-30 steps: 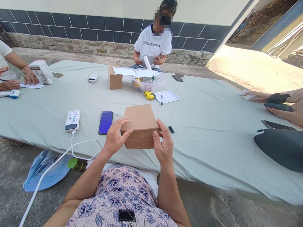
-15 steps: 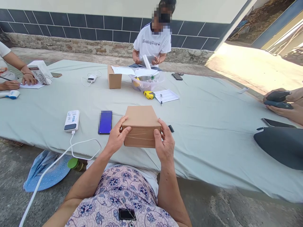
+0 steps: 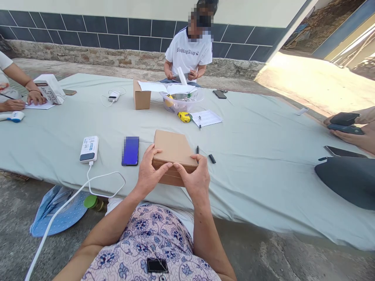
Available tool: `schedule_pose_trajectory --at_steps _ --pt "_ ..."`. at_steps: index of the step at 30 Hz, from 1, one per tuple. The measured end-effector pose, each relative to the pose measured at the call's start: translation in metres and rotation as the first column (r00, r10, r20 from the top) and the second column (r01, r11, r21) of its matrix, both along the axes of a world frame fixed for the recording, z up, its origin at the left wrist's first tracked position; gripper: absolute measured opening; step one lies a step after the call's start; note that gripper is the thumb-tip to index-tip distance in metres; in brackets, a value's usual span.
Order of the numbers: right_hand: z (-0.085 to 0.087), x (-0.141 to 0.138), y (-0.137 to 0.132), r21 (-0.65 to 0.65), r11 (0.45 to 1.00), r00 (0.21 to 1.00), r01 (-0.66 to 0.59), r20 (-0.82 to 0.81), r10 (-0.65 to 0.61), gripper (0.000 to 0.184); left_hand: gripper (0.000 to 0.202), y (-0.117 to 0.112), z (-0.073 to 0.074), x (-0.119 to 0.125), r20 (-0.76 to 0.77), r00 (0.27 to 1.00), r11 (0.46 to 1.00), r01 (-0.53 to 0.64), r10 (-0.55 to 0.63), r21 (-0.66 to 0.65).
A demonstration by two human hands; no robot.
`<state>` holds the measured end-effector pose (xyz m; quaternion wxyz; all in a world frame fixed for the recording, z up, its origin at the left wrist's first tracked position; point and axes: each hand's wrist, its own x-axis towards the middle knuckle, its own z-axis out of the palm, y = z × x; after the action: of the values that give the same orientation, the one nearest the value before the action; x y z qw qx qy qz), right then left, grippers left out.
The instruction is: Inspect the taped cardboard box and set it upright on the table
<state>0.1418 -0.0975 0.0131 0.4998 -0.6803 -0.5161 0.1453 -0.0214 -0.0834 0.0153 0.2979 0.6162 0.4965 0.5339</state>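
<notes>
A closed brown cardboard box (image 3: 172, 146) sits in front of me at the near side of the cloth-covered table. My left hand (image 3: 149, 168) grips its left side, with the thumb along the front face. On the other side my right hand (image 3: 195, 173) holds the right front corner. Both thumbs nearly meet at the front, just below the top edge. Fingers behind the box are partly hidden. Right of the box lie a black pen (image 3: 197, 150), partly covered, and a small black cap-like piece (image 3: 212, 158). A phone with a blue screen (image 3: 130, 151) lies to the left.
A white power bank (image 3: 89, 149) with a cable lies at left. Farther back stand another cardboard box (image 3: 141, 97), a plastic basket (image 3: 187, 105) and a yellow tape measure (image 3: 184, 117). A person (image 3: 189, 54) sits opposite; other people's hands are at both sides. A dark bag (image 3: 345, 181) lies right.
Both thumbs have slid inward across the box's front, closer together. The box has turned slightly, and the pen beside it now shows.
</notes>
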Motion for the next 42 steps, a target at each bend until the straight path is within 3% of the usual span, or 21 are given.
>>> schedule_pose_trajectory --at_steps 5,9,12,22,31,35,42 --pt "0.003 0.004 -0.003 -0.039 0.992 0.981 -0.118 -0.16 0.11 0.06 0.045 0.0 0.005 -0.003 0.045 0.997 0.998 -0.059 0.06 -0.018" --pt "-0.001 0.014 -0.002 0.046 0.962 0.902 -0.27 -0.336 0.27 0.05 0.04 0.003 0.006 -0.01 0.13 0.991 0.997 -0.005 0.015 -0.077" --pt "-0.005 0.021 0.0 0.099 0.943 0.853 -0.318 -0.404 0.33 0.047 0.038 0.004 0.006 -0.015 0.187 0.982 0.995 0.044 -0.026 -0.094" --pt "-0.005 0.024 0.004 0.171 0.939 0.818 -0.299 -0.461 0.344 0.045 0.053 0.008 0.007 -0.019 0.356 0.932 0.988 0.108 -0.061 -0.113" --pt "-0.013 0.029 0.007 0.179 0.922 0.737 -0.342 -0.558 0.382 0.055 0.077 0.015 0.009 -0.024 0.621 0.783 0.949 0.184 0.016 -0.257" --pt "-0.01 0.034 0.006 0.225 0.911 0.725 -0.345 -0.553 0.411 0.059 0.073 0.017 0.008 -0.029 0.638 0.767 0.939 0.263 -0.065 -0.221" --pt "-0.004 0.033 0.004 0.269 0.948 0.747 -0.172 -0.591 0.303 0.065 0.061 0.016 0.009 -0.029 0.599 0.77 0.927 0.355 -0.217 -0.12"
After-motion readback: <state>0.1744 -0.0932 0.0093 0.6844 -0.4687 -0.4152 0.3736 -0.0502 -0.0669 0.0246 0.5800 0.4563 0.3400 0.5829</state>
